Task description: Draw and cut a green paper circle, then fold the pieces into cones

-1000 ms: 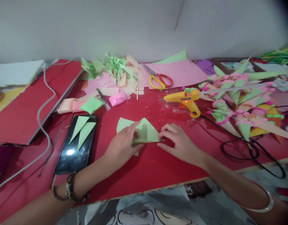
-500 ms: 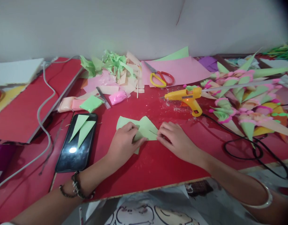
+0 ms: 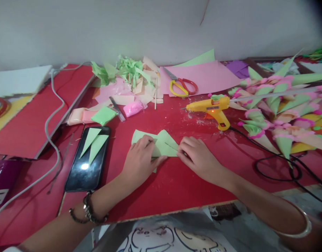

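Pale green paper point(image 3: 163, 145), folded or layered with a pointed top, lies on the red table between my hands. My left hand point(image 3: 141, 155) presses on its left part, fingers curled and thumb along the lower edge. At its right corner, my right hand point(image 3: 194, 154) has its fingers pinched together around a thin dark pointed tool point(image 3: 170, 145). The tool's tip lies over the paper, while its other end is hidden in the hand. Left of my left hand, two narrow green paper triangles point(image 3: 97, 147) rest on a black phone point(image 3: 74, 178).
Behind the paper are a yellow glue gun point(image 3: 218, 107) with a lit light, scissors point(image 3: 182, 86) on pink sheets, paper scraps point(image 3: 129, 71) and a pink packet point(image 3: 133, 108). Paper cones point(image 3: 283, 96) pile up at right, near a black cord point(image 3: 276, 179). A white cable point(image 3: 48, 122) crosses the left side.
The whole scene sits slightly further right as the camera view shifts. Both hands keep nearly the same place on the paper; the thin tool has barely moved.
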`<control>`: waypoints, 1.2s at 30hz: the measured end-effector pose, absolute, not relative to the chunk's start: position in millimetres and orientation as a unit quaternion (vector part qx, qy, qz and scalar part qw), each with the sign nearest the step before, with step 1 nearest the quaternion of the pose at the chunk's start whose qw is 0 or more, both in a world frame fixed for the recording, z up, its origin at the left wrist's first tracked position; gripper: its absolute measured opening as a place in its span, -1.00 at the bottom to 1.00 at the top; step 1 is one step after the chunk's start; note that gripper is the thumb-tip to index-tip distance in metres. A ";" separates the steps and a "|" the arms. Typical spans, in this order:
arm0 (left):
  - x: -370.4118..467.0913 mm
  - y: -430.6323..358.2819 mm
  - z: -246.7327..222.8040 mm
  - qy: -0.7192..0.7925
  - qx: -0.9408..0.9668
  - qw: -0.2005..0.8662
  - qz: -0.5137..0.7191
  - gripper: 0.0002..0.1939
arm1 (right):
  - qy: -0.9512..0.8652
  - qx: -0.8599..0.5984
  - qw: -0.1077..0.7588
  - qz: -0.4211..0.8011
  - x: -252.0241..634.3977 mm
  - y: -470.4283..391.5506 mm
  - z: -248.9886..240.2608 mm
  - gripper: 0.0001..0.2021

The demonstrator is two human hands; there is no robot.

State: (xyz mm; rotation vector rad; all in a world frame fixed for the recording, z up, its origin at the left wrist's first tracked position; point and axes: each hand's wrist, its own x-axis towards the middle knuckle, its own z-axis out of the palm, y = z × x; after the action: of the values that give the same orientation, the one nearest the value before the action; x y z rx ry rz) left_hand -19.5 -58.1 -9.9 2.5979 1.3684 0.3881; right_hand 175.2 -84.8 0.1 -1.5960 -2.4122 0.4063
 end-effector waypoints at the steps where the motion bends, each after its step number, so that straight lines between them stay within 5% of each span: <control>1: -19.8 -58.2 -9.9 0.463 0.872 0.090 0.132 -0.67 | -0.821 -0.544 0.110 0.137 175.1 -84.7 -0.2 -0.81; 30: -28.9 -60.3 -6.4 0.495 0.839 0.179 0.138 -0.82 | -0.816 -0.554 0.118 0.116 172.6 -83.9 -2.2 -0.84; 36: -28.8 -58.5 -7.0 0.491 0.838 0.187 0.147 -0.82 | -0.796 -0.601 0.061 0.035 154.9 -77.8 4.2 -0.60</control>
State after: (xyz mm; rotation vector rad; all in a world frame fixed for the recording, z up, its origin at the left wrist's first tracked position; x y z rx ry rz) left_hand -28.8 -58.5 -7.0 2.3587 1.3836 0.4126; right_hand 154.9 -77.8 4.2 -1.8166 -2.4086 0.1058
